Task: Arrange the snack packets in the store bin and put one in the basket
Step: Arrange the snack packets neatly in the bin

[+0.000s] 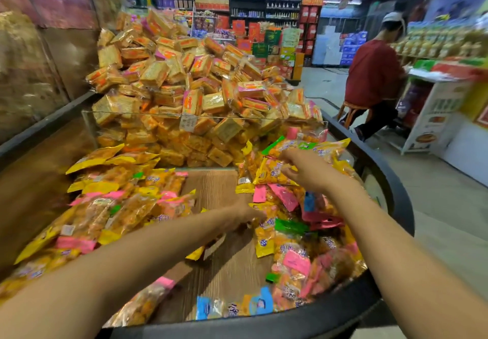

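Our right hand (295, 166) curls its fingers onto a yellow packet (272, 172) at the far right of the bin (396, 196), while our left hand (245, 213) reaches into the heap of packets (303, 233) beside the bare wooden floor (211, 191); blur hides its grip. Packets lie loose on both sides, so sorting looks unfinished. No basket is in view, and none seems filled yet.
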Demonstrator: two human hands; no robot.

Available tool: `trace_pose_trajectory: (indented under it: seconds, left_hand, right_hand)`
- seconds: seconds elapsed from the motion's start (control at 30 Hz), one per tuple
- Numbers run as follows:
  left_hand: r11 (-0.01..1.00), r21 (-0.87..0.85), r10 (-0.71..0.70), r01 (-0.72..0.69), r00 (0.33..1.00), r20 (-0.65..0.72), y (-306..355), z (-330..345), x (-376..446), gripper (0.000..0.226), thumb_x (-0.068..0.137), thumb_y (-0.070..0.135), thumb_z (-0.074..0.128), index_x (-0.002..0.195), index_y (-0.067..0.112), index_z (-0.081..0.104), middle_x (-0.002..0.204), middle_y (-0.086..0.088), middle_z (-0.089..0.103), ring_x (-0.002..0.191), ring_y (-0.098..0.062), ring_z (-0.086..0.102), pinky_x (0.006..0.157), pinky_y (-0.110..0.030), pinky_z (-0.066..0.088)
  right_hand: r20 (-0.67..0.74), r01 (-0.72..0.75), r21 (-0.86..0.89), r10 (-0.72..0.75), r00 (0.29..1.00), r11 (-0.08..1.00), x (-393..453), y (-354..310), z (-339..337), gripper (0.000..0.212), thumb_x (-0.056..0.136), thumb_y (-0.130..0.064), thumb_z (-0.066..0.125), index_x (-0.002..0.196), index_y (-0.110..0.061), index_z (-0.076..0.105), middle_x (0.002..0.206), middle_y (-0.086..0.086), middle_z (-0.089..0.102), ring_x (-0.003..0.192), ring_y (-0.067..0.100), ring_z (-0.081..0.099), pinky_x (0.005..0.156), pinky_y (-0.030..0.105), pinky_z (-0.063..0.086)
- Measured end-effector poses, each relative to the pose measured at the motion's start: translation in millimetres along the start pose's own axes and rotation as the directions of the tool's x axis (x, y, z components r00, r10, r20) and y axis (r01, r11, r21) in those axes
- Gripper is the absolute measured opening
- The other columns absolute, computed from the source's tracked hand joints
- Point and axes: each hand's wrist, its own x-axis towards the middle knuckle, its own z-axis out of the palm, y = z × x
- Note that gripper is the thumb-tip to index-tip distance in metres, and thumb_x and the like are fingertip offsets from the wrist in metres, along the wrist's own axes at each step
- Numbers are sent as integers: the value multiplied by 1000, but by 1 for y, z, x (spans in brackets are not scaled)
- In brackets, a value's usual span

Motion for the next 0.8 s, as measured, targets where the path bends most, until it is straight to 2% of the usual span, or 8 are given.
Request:
trace_pose_trajectory:
  seconds: [0.1,0.27,0.4,0.5,0.6,0.7,0.77,0.8]
  left_hand:
    - [992,-106,-83,76,994,-68,1,8,2,39,76,0,76,110,5,58,108,-10,64,102,-24,60,86,-34,49]
    - [969,-203,-159,142,985,-69,0,9,-1,19,84,-4,66,88,9,52,76,-8,57,63,-15,53,60,-27,44]
    - [973,-172,-174,155,979,-107,18,-5,-17,27,85,-3,65,105,5,50,83,-8,58,73,-17,56,58,-32,48]
    - [982,-147,-138,119,983,-125,34,-36,-36,22,84,-6,65,100,0,51,80,-11,57,65,-14,55,46,-28,45]
    - [964,-266,-74,9,969,-235,49,-78,-65,22,81,-9,67,93,1,51,72,-9,58,53,-11,59,41,-26,50]
    - [883,-464,-66,-74,958,-278,53,-121,-100,19,80,-10,66,79,3,51,70,-10,62,57,-13,64,58,-34,58]
    - [861,-502,-48,-87,967,-249,43,-145,-121,17,81,-10,65,89,1,55,80,-12,69,72,-18,68,72,-37,58]
    - [865,-493,-32,-91,972,-235,38,-153,-129,19,81,-10,65,95,0,57,84,-13,70,72,-17,69,70,-34,59]
  right_hand:
    - [-14,-2,0,1,1000,1000,2,0,1,34,98,-23,51,129,-9,50,127,11,56,114,26,52,85,31,40]
    - [-16,-10,38,10,1000,999,-1,-2,0,37,98,-25,52,131,-9,49,127,10,56,115,25,53,92,35,45]
    - [-18,-24,58,25,1000,998,-5,-2,-1,35,98,-23,52,130,-10,50,125,10,57,113,23,53,93,34,45]
    - [-50,-22,84,26,998,996,-9,-6,-1,33,98,-21,51,129,-9,51,124,9,58,113,22,54,91,31,44]
    - [-90,-8,137,21,996,990,-12,-12,-1,33,97,-20,52,128,-9,53,122,8,61,111,21,56,89,29,43]
    - [-143,16,239,19,989,971,-12,-26,0,33,96,-22,54,128,-11,53,117,8,63,107,21,59,88,33,48]
    - [-161,67,297,-19,987,953,-9,-47,-1,32,97,-24,53,126,-9,55,113,7,64,101,19,59,80,25,47]
    - [-157,91,325,-41,987,941,-6,-61,-1,32,98,-26,52,124,-9,55,112,7,64,100,18,58,77,23,45]
